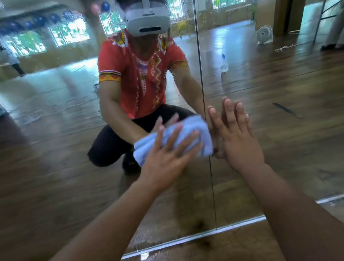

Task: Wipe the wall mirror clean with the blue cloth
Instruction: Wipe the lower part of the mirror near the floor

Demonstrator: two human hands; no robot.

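Observation:
The wall mirror point(62, 165) fills the view, with a vertical seam between two panels near the middle. My left hand point(165, 157) presses the bunched light-blue cloth point(197, 131) flat against the left panel, low down, fingers spread straight over it. Just right of the seam, my right hand point(236, 135) lies flat on the right panel, fingers straight and pointing up. Water droplets speckle the upper part of the left panel.
The mirror's metal bottom rail point(191, 238) meets the wooden floor point(204, 260), which looks wet near the rail. Reflected in the glass are a crouching person, a spray bottle point(224, 63), a white floor fan point(264, 34) and people standing far off.

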